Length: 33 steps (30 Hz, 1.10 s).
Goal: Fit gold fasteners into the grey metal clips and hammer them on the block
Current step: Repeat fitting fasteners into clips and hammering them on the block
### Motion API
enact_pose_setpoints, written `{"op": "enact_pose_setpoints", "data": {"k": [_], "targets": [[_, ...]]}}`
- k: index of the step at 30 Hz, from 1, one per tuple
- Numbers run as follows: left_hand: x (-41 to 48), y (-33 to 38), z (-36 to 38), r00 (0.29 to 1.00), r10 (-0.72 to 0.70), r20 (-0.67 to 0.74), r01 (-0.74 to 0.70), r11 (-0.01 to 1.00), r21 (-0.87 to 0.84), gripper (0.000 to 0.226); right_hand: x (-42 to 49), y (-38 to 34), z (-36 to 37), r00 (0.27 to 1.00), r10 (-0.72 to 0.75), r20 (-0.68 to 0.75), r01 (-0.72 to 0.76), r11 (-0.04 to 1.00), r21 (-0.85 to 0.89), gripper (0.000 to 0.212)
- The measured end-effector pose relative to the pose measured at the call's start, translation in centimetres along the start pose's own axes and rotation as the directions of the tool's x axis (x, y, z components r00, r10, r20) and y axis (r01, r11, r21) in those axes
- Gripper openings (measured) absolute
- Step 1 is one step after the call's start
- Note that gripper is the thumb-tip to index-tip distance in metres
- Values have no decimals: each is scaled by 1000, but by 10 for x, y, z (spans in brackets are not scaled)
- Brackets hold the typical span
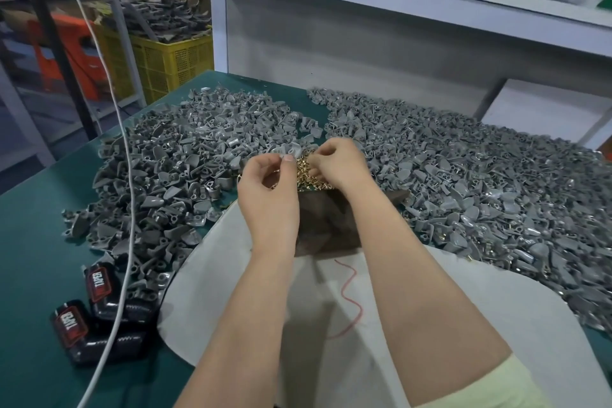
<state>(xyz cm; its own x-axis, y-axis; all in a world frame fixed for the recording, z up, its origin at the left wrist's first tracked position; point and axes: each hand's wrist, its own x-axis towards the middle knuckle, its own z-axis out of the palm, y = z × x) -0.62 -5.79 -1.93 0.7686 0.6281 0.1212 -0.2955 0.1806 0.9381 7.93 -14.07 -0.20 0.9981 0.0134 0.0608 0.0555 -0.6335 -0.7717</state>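
We list, on the green table (33, 242): one left heap of grey clips (185, 149) and one right heap of grey clips (463, 175), a narrow gap between them at the far side. Near the gap's close end lies a small pile of gold fasteners (306, 172), resting at the far edge of the dark block (328, 219). The left hand (268, 189) pinches a single grey clip (287, 152) between thumb and fingertips, just above the fasteners. The right hand (334, 161) has its fingers curled down into the gold pile; we cannot tell whether it grips one. Under both forearms: a white sheet (430, 291) bearing a red thread (351, 301). Left side: two black TAPER-labelled items (99, 281) and a white cable (123, 175). Behind: a yellow crate (172, 66).
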Motion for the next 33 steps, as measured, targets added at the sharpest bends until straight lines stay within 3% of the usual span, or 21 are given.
{"op": "enact_pose_setpoints", "data": {"k": [5,9,12,15,19,24,27,30,33], "targets": [[-3,1,1,996,35,87,-40,997,64,15,-25,11,-37,993,-121,15,121,989,-81,16],[-11,3,6,957,67,281,-98,990,97,17,-58,16,-56,979,-197,58,205,941,-268,6],[-18,-1,10,892,87,443,-198,957,212,17,-74,17,-60,973,-221,61,229,924,-307,19],[-21,-4,10,864,82,496,-227,944,239,15,-80,21,-60,979,-205,8,198,932,-304,33],[-22,-3,10,850,56,523,-214,945,246,13,-84,25,-55,980,-168,-111,158,983,-97,19],[-23,-1,8,842,61,536,-264,913,311,9,-87,30,-53,983,-90,-158,112,984,137,11],[-21,-1,6,837,76,542,-389,780,491,8,-91,34,-60,994,1,-108,41,923,383,15],[-21,-3,5,847,45,530,-455,578,678,6,-94,38,-63,999,20,-48,3,899,437,20],[-21,-6,4,861,36,507,-460,481,746,4,-94,38,-61,999,48,13,-48,874,484,19]]}}
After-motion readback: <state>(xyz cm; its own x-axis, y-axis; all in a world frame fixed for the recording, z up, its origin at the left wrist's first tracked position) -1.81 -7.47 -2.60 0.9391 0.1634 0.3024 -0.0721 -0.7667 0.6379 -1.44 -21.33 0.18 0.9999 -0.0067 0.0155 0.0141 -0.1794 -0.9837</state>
